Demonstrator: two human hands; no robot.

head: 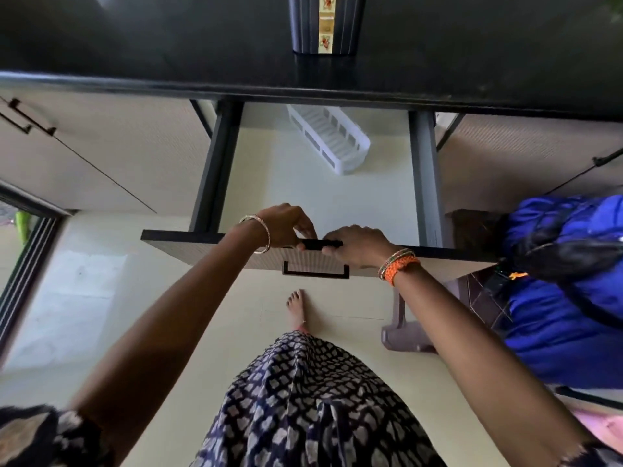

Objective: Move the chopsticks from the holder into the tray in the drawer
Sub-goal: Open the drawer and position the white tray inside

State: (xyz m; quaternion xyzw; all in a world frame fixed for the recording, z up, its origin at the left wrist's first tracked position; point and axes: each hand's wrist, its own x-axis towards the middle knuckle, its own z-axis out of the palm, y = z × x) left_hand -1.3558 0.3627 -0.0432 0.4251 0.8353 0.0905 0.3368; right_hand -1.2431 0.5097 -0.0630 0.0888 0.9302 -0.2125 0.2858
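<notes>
I observe both hands meeting above the front edge of the open drawer [337,183]. The left hand [286,229] and the right hand [357,244] together grasp a short black bundle, which I take to be the chopsticks [320,244]; only a short length shows between the fingers, lying level and roughly parallel to the drawer front. The left hand pinches one end, the right hand closes over the other.

Inside the drawer, a white slotted tray [328,138] lies at an angle toward the rear, partly under the worktop edge. It appears to hold nothing, and the chopsticks are well apart from it. The rest of the drawer floor is pale and bare.

On the black worktop [135,48] above stands a dark holder [325,25] with a floral strip down its face; its top is cut off by the frame, so I cannot tell its contents.

A blue bag [566,281] rests on a brown stool [404,332] to the right.
</notes>
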